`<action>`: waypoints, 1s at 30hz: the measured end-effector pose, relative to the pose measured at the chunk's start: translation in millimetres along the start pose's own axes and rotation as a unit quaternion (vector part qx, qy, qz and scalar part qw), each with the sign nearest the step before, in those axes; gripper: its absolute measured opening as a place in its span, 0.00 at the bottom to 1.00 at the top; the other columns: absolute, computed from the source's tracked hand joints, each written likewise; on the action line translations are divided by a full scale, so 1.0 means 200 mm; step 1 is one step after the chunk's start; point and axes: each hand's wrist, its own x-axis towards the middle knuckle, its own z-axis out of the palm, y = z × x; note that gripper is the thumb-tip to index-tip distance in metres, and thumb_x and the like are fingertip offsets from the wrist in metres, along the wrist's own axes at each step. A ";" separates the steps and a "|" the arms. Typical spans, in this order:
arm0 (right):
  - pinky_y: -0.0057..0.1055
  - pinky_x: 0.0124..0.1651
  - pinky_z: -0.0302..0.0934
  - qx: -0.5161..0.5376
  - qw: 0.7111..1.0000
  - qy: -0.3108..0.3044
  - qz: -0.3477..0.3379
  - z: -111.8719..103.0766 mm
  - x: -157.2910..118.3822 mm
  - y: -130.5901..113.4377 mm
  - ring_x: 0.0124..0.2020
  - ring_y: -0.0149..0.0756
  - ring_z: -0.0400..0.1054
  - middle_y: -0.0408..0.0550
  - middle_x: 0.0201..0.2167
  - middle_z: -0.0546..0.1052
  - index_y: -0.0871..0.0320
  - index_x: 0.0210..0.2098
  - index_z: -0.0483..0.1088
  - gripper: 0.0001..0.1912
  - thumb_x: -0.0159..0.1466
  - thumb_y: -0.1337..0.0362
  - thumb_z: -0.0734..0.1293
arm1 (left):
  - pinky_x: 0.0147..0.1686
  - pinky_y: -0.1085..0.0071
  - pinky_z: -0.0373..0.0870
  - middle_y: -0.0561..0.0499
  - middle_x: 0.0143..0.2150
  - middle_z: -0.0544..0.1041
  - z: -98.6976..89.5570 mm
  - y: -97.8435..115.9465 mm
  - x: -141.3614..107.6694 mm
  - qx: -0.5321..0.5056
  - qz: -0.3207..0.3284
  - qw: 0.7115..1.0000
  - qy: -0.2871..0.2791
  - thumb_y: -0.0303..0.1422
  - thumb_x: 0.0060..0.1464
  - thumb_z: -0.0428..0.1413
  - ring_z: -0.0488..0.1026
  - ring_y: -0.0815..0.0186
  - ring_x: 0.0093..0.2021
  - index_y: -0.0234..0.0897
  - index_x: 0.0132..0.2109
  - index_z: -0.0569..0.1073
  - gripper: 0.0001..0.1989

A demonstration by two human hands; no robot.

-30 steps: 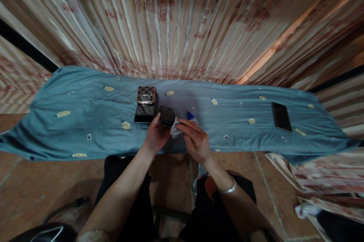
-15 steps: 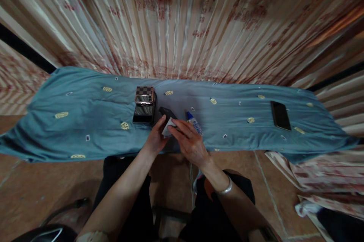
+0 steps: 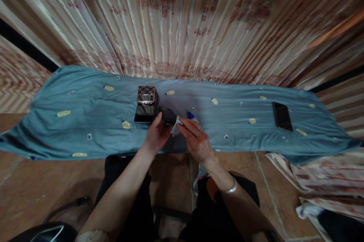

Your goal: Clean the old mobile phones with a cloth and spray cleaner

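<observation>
My left hand (image 3: 157, 132) is closed around the near left side of a black phone (image 3: 167, 114), held tilted just above the cloth-covered table. Pinched in the fingers of my right hand (image 3: 197, 140) is a small white wipe (image 3: 176, 126), pressed against the phone's right end. Behind my right fingers lies a small bottle with a blue cap (image 3: 191, 115); its patterned body is mostly hidden. Left of the phone, a folding phone with a checkered cover (image 3: 146, 91) rests on a dark stack of phones (image 3: 144, 113).
A teal cloth (image 3: 105, 120) with pineapple prints covers the long, narrow table. Another black phone (image 3: 282, 116) lies toward the right end. Pleated curtains (image 3: 182, 25) hang along the far edge. A dark, shiny object (image 3: 48, 232) is at the lower left by the floor.
The wipe and my right hand have shifted to the right, from the phone's near part to its right end. The phone has turned flatter, showing more of its surface.
</observation>
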 end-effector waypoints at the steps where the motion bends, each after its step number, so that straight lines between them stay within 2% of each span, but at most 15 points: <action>1: 0.46 0.64 0.69 0.002 1.000 0.000 0.002 0.00 0.00 0.00 0.64 0.43 0.69 0.53 0.60 0.77 0.49 0.64 0.70 0.27 0.70 0.75 0.58 | 0.39 0.71 0.76 0.48 0.37 0.84 0.00 0.00 0.00 0.004 0.001 1.000 -0.003 0.36 0.64 0.55 0.79 0.66 0.35 0.33 0.47 0.79 0.13; 3: 0.46 0.64 0.70 0.006 1.000 0.009 -0.001 0.00 0.00 -0.01 0.63 0.43 0.70 0.54 0.60 0.77 0.50 0.65 0.70 0.27 0.70 0.75 0.59 | 0.36 0.71 0.76 0.48 0.36 0.83 0.00 -0.01 0.00 0.011 -0.007 1.000 -0.003 0.37 0.64 0.55 0.79 0.66 0.33 0.33 0.47 0.79 0.13; 7: 0.45 0.65 0.68 0.024 0.999 0.020 -0.010 0.01 0.02 -0.04 0.64 0.42 0.69 0.54 0.60 0.77 0.51 0.67 0.67 0.29 0.70 0.76 0.59 | 0.27 0.77 0.72 0.49 0.29 0.81 0.02 -0.02 -0.02 0.006 -0.031 0.999 0.020 0.34 0.66 0.52 0.74 0.71 0.25 0.32 0.37 0.79 0.14; 11: 0.46 0.65 0.68 0.039 0.999 0.008 0.007 0.01 0.04 -0.06 0.64 0.42 0.68 0.52 0.60 0.77 0.50 0.68 0.66 0.31 0.69 0.76 0.58 | 0.26 0.78 0.72 0.51 0.28 0.79 0.03 -0.03 -0.02 0.009 -0.019 0.999 0.030 0.33 0.65 0.54 0.74 0.72 0.24 0.33 0.37 0.78 0.11; 19: 0.44 0.64 0.68 0.084 0.993 0.035 0.073 -0.02 0.02 -0.03 0.61 0.39 0.72 0.49 0.58 0.78 0.47 0.65 0.69 0.29 0.69 0.75 0.57 | 0.40 0.69 0.76 0.46 0.39 0.84 0.03 -0.02 -0.03 0.018 0.001 1.000 -0.004 0.34 0.66 0.52 0.80 0.64 0.36 0.32 0.48 0.80 0.14; 25: 0.40 0.63 0.69 0.119 0.984 0.053 0.124 0.01 0.00 0.00 0.60 0.37 0.74 0.50 0.57 0.80 0.51 0.60 0.73 0.26 0.69 0.75 0.58 | 0.46 0.68 0.76 0.44 0.37 0.84 0.03 -0.05 -0.04 0.063 0.001 0.998 -0.015 0.30 0.64 0.52 0.81 0.62 0.40 0.30 0.41 0.81 0.13; 30: 0.36 0.62 0.70 0.152 0.971 0.081 0.168 0.04 0.00 0.05 0.58 0.36 0.76 0.50 0.55 0.81 0.52 0.58 0.76 0.23 0.69 0.73 0.58 | 0.58 0.62 0.72 0.42 0.42 0.84 0.03 -0.10 -0.05 0.084 -0.001 0.995 -0.051 0.27 0.56 0.58 0.79 0.54 0.55 0.30 0.41 0.81 0.08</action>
